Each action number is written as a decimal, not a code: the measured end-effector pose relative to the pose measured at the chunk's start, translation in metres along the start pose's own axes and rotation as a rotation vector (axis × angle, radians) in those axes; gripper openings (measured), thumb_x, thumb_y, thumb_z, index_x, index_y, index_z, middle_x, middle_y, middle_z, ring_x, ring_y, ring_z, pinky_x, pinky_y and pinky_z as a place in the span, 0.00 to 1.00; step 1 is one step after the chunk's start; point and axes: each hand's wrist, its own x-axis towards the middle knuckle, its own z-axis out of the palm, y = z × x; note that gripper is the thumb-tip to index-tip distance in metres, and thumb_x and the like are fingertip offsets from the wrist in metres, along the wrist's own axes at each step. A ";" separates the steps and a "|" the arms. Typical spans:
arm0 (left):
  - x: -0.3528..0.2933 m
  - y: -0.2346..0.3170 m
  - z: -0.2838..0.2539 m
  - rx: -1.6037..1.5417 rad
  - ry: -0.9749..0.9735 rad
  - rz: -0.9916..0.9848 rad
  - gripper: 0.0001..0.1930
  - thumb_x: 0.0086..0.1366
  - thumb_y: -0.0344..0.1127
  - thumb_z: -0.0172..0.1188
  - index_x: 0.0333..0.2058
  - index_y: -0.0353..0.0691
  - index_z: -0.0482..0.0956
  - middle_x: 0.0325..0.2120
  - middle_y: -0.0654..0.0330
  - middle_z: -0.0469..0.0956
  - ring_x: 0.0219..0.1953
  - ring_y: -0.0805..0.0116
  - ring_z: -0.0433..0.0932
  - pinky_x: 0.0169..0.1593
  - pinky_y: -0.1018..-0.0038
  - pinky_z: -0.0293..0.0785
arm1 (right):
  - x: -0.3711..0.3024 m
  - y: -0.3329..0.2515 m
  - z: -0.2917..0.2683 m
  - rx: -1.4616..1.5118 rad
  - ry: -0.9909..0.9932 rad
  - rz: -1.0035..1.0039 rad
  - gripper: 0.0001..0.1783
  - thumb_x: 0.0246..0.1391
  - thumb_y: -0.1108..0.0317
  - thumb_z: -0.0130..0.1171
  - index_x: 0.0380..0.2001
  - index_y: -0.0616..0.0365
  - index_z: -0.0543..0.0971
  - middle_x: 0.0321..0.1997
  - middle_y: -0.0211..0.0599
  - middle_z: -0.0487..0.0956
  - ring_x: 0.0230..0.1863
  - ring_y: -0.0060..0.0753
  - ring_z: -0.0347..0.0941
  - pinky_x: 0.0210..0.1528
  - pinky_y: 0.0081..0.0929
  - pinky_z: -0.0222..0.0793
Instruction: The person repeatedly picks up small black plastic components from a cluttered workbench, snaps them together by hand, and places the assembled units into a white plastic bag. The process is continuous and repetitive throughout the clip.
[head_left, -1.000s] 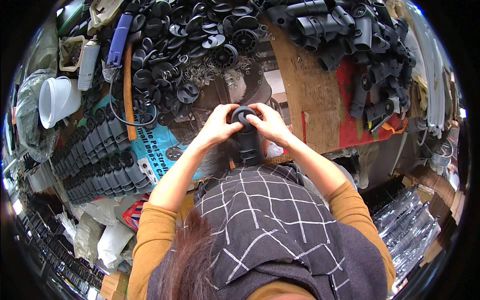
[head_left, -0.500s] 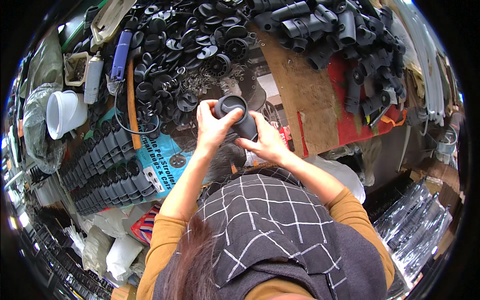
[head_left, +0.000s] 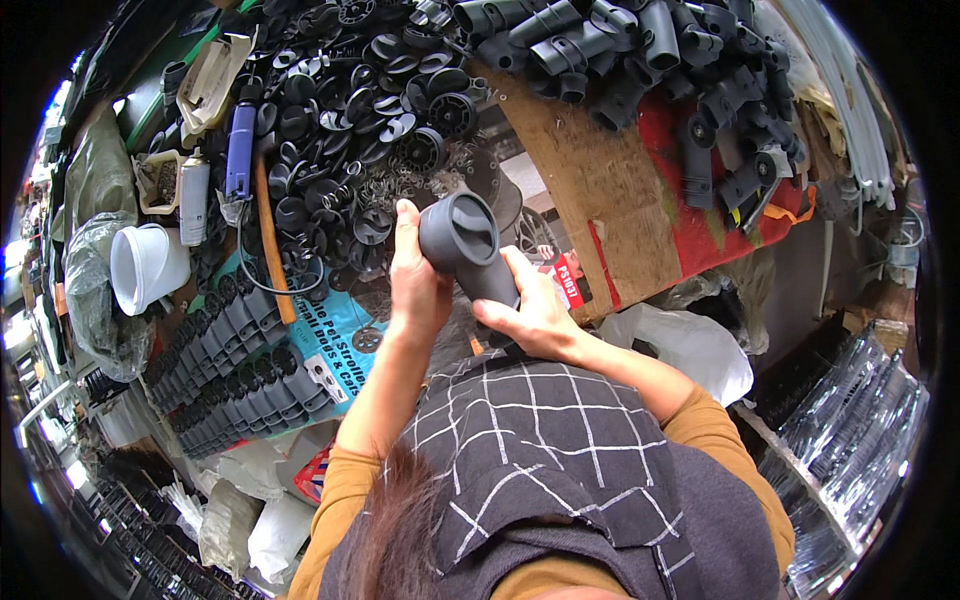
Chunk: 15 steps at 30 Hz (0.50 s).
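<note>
Holding, as I read the head view, a dark grey plastic tube fitting with a wide round mouth (head_left: 468,245) in both hands above the cluttered desk (head_left: 560,170). Left hand (head_left: 418,275) is wrapped around the fitting's left side, thumb and fingers closed against the wide end. Right hand (head_left: 530,315) grips the narrower lower stem from the right, fingers curled under it. Fitting is tilted, mouth facing up and toward the camera, held clear of the desk and just in front of the person's chest. Behind the hands lies a heap of small black round plastic caps and discs (head_left: 350,130), spread across the upper left of the desk. At upper right, a pile of black plastic tube connectors (head_left: 650,50) rests on a bare wooden board (head_left: 590,200) with a red cloth (head_left: 690,200) beside it. To the left of the hands, rows of dark grey cylindrical parts (head_left: 235,370) stand packed side by side on a blue printed sheet (head_left: 335,345). Farther left: a white plastic cup (head_left: 145,268) on its side, a blue-handled tool (head_left: 240,150), and an orange wooden stick (head_left: 272,240). Person wears an orange long-sleeved top and a dark checked apron (head_left: 540,450).
</note>
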 end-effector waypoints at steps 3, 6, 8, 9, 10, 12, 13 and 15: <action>0.008 -0.014 0.004 -0.047 0.057 0.207 0.26 0.72 0.53 0.39 0.42 0.35 0.77 0.33 0.60 0.80 0.35 0.71 0.77 0.44 0.75 0.72 | 0.002 -0.002 0.001 0.012 0.020 0.032 0.34 0.47 0.49 0.62 0.49 0.62 0.66 0.39 0.48 0.75 0.42 0.42 0.73 0.46 0.36 0.68; 0.009 -0.021 -0.002 0.039 0.089 0.255 0.25 0.72 0.51 0.39 0.42 0.34 0.76 0.33 0.59 0.79 0.35 0.70 0.78 0.44 0.75 0.72 | 0.012 -0.007 -0.007 -0.134 0.135 -0.016 0.33 0.50 0.44 0.59 0.47 0.61 0.68 0.38 0.47 0.74 0.40 0.44 0.71 0.45 0.40 0.66; 0.008 -0.026 -0.003 0.096 0.053 0.170 0.25 0.72 0.51 0.39 0.42 0.33 0.76 0.34 0.59 0.79 0.37 0.70 0.77 0.45 0.74 0.71 | 0.025 -0.008 -0.016 -0.449 0.307 -0.349 0.27 0.54 0.43 0.55 0.39 0.58 0.71 0.32 0.43 0.72 0.36 0.45 0.68 0.42 0.41 0.63; 0.007 -0.029 -0.003 0.144 0.027 0.180 0.25 0.72 0.51 0.39 0.42 0.33 0.76 0.35 0.58 0.79 0.37 0.71 0.76 0.46 0.74 0.70 | 0.034 -0.007 -0.021 -0.652 0.374 -0.528 0.23 0.56 0.45 0.53 0.34 0.57 0.72 0.30 0.42 0.70 0.34 0.45 0.67 0.41 0.40 0.61; 0.008 -0.031 -0.001 0.080 0.019 0.136 0.25 0.72 0.50 0.39 0.41 0.32 0.76 0.35 0.58 0.78 0.38 0.70 0.76 0.47 0.73 0.69 | 0.035 -0.005 -0.022 -0.664 0.338 -0.517 0.20 0.59 0.49 0.50 0.25 0.55 0.70 0.28 0.40 0.71 0.35 0.48 0.65 0.40 0.40 0.59; 0.007 -0.034 0.003 0.139 -0.007 0.239 0.25 0.72 0.49 0.38 0.41 0.31 0.76 0.35 0.58 0.78 0.38 0.70 0.75 0.47 0.73 0.69 | 0.040 0.001 -0.027 -0.661 0.287 -0.499 0.20 0.61 0.51 0.48 0.23 0.53 0.70 0.25 0.39 0.72 0.31 0.47 0.65 0.36 0.41 0.58; 0.007 -0.035 0.006 0.172 -0.024 0.283 0.25 0.72 0.49 0.38 0.41 0.30 0.76 0.34 0.58 0.78 0.38 0.69 0.75 0.47 0.73 0.69 | 0.040 0.004 -0.027 -0.603 0.246 -0.469 0.20 0.61 0.51 0.47 0.22 0.53 0.70 0.24 0.38 0.72 0.29 0.47 0.65 0.35 0.41 0.58; 0.009 -0.034 0.009 0.227 -0.052 0.304 0.24 0.72 0.48 0.37 0.44 0.32 0.75 0.36 0.58 0.77 0.39 0.70 0.75 0.48 0.73 0.69 | 0.038 0.009 -0.027 -0.568 0.316 -0.461 0.22 0.60 0.48 0.49 0.22 0.55 0.71 0.25 0.39 0.73 0.27 0.48 0.65 0.35 0.41 0.59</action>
